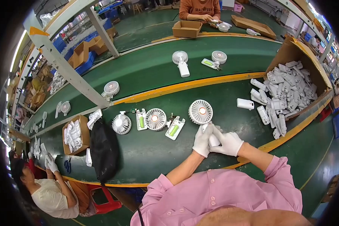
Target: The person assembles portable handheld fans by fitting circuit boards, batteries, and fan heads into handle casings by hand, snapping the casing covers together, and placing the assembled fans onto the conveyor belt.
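Note:
A white handheld fan (201, 112) with a round slatted head and an orange-red centre is in front of me, its head pointing away. My left hand (202, 142), in a white glove, is closed round the left side of its handle. From the right, my gloved right hand (229, 143) is closed on the same handle, which the fingers partly hide. Left of it lies an opened fan (155, 119), beside an open handle shell (175, 128) with a green battery. Another opened fan (121, 124) lies farther left, near a second battery-bearing shell (141, 119).
At right, a tipped cardboard box (329, 81) spills white handle covers (286, 90) onto the green table. A black bag (103, 150) and a smaller box (86, 132) stand left. Beyond the yellow ledge (177, 87), more fans (180, 57) lie on the green belt. Co-workers sit left and opposite.

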The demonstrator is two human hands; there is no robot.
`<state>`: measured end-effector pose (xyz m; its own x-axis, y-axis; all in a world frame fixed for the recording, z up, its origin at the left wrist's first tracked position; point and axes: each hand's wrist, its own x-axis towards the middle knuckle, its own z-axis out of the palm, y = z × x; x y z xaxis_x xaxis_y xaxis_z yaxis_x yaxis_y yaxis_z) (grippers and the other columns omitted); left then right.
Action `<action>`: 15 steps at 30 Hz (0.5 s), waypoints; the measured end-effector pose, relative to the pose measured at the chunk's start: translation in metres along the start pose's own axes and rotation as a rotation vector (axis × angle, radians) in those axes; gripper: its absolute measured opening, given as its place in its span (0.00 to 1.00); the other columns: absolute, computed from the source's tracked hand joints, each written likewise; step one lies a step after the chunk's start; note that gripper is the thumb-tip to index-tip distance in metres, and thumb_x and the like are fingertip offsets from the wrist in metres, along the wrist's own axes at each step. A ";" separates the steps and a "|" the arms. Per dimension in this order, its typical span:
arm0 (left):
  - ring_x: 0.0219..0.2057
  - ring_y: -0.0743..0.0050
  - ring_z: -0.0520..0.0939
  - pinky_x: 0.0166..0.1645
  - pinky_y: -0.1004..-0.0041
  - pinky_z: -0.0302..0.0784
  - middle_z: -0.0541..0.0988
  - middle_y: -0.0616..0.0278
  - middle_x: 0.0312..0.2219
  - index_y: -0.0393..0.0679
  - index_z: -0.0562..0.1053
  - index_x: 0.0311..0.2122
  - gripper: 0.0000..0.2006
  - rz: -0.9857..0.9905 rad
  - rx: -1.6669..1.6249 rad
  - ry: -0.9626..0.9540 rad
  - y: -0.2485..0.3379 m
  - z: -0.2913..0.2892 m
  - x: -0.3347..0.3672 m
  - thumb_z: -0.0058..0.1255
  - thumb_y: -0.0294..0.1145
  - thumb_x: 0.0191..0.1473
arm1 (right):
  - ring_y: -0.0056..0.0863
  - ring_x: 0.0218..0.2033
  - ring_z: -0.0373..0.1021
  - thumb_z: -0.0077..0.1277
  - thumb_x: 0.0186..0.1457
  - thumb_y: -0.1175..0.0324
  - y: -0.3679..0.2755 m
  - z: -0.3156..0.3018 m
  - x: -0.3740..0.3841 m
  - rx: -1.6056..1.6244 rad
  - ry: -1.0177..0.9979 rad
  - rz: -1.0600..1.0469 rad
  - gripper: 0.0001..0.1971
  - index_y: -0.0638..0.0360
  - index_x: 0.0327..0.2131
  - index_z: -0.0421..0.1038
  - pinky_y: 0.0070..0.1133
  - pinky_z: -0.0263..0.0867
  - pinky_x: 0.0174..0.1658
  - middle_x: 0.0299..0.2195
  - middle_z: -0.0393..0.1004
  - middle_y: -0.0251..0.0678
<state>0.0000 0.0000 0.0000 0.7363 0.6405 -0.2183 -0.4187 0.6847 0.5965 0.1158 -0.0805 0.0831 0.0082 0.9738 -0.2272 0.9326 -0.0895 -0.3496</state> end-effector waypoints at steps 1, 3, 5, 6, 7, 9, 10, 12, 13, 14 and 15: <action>0.43 0.57 0.76 0.49 0.62 0.74 0.73 0.52 0.43 0.44 0.63 0.50 0.19 0.050 -0.037 -0.012 0.001 -0.006 0.003 0.52 0.37 0.56 | 0.49 0.31 0.74 0.54 0.48 0.49 0.000 0.000 0.003 0.077 0.027 0.008 0.45 0.49 0.64 0.41 0.35 0.71 0.38 0.31 0.77 0.46; 0.42 0.57 0.77 0.48 0.62 0.75 0.73 0.52 0.42 0.44 0.64 0.48 0.17 0.098 -0.075 -0.027 0.005 -0.007 0.004 0.51 0.36 0.56 | 0.48 0.31 0.74 0.54 0.47 0.50 0.007 0.001 0.004 0.154 0.056 0.017 0.44 0.52 0.63 0.42 0.34 0.70 0.37 0.29 0.77 0.46; 0.39 0.70 0.76 0.46 0.69 0.74 0.74 0.59 0.39 0.40 0.66 0.46 0.13 0.080 -0.183 -0.043 0.015 0.003 0.000 0.50 0.30 0.57 | 0.49 0.32 0.74 0.53 0.47 0.49 0.023 0.005 0.003 0.497 0.187 0.066 0.39 0.55 0.59 0.53 0.35 0.70 0.38 0.28 0.77 0.46; 0.41 0.71 0.76 0.49 0.68 0.72 0.74 0.59 0.40 0.39 0.67 0.46 0.14 0.109 -0.230 -0.070 0.018 0.003 0.000 0.51 0.28 0.56 | 0.46 0.33 0.74 0.53 0.48 0.50 0.018 0.000 0.006 0.576 0.174 0.075 0.30 0.58 0.50 0.64 0.34 0.69 0.38 0.28 0.77 0.45; 0.41 0.71 0.76 0.49 0.68 0.72 0.74 0.59 0.40 0.39 0.67 0.46 0.14 0.108 -0.224 -0.071 0.019 0.000 0.001 0.51 0.28 0.56 | 0.46 0.33 0.74 0.53 0.48 0.50 0.017 0.000 0.010 0.580 0.178 0.074 0.30 0.58 0.50 0.64 0.34 0.69 0.38 0.28 0.77 0.45; 0.49 0.66 0.72 0.56 0.65 0.66 0.73 0.56 0.44 0.40 0.66 0.47 0.17 0.186 -0.040 -0.131 0.020 -0.004 0.002 0.55 0.31 0.54 | 0.42 0.33 0.74 0.52 0.49 0.52 0.014 0.004 0.020 0.440 0.082 0.018 0.23 0.59 0.43 0.69 0.30 0.69 0.38 0.27 0.77 0.44; 0.49 0.66 0.72 0.57 0.65 0.66 0.73 0.58 0.43 0.40 0.67 0.46 0.18 0.171 -0.026 -0.142 0.021 -0.002 -0.001 0.56 0.31 0.52 | 0.41 0.33 0.75 0.51 0.49 0.51 0.006 0.002 0.022 0.537 0.081 0.027 0.21 0.60 0.37 0.71 0.30 0.69 0.38 0.27 0.77 0.43; 0.49 0.66 0.72 0.57 0.65 0.66 0.73 0.59 0.42 0.40 0.67 0.46 0.18 0.202 0.037 -0.176 0.025 -0.005 0.000 0.57 0.31 0.51 | 0.43 0.33 0.74 0.50 0.49 0.50 0.002 0.002 0.029 0.589 0.040 0.022 0.21 0.59 0.36 0.71 0.31 0.69 0.38 0.27 0.77 0.44; 0.49 0.66 0.72 0.57 0.65 0.65 0.74 0.60 0.41 0.40 0.67 0.46 0.19 0.236 0.098 -0.209 0.026 -0.007 0.001 0.58 0.31 0.50 | 0.44 0.33 0.74 0.50 0.49 0.48 0.001 0.003 0.031 0.639 -0.004 0.015 0.22 0.59 0.36 0.72 0.32 0.69 0.38 0.27 0.77 0.44; 0.46 0.66 0.75 0.53 0.66 0.69 0.76 0.58 0.38 0.37 0.71 0.43 0.16 0.275 0.050 -0.206 0.025 -0.007 0.003 0.58 0.30 0.49 | 0.44 0.33 0.74 0.50 0.49 0.48 -0.001 0.003 0.033 0.640 -0.003 0.016 0.22 0.59 0.36 0.72 0.32 0.69 0.38 0.27 0.77 0.44; 0.46 0.66 0.75 0.53 0.66 0.69 0.76 0.58 0.38 0.37 0.71 0.43 0.16 0.273 0.048 -0.205 0.026 -0.007 0.003 0.58 0.30 0.49 | 0.45 0.33 0.74 0.50 0.48 0.47 -0.003 0.004 0.035 0.646 0.003 0.048 0.22 0.59 0.34 0.72 0.33 0.69 0.38 0.28 0.77 0.44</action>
<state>-0.0119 0.0222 0.0094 0.6940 0.7113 0.1113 -0.5931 0.4772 0.6484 0.1122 -0.0473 0.0725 0.0461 0.9662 -0.2537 0.5259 -0.2394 -0.8161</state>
